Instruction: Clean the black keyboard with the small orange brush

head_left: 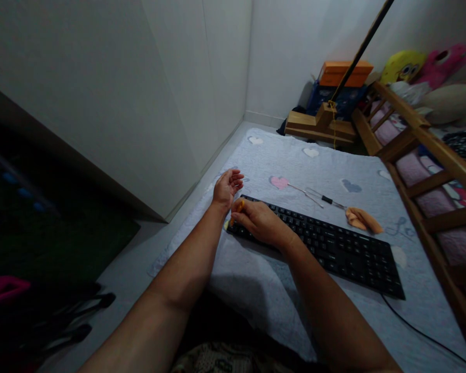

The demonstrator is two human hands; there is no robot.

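A black computer keyboard (334, 248) lies at a slant on a pale blue blanket (256, 285). My right hand (262, 220) is over its left end, fingers closed round a small orange stick-like tool (240, 206). The tool's lower end points down at the keyboard's left edge, where a bit of yellow shows; my fingers hide the rest. Just beyond that corner is my left hand (227, 187), palm turned inward, fingers loosely apart and holding nothing. Behind the keyboard lie thin white swab-like sticks (306, 194), a thin metal tool with a black grip (326, 199) and a folded tan cloth (363, 220).
A tall pale cabinet (170, 103) borders the blanket on the left. Along the right runs a wooden bed rail (431, 181). A wooden stand (318, 124) with a dark pole and an orange box (345, 73) are at the back. The keyboard's cable (419, 331) trails toward the lower right.
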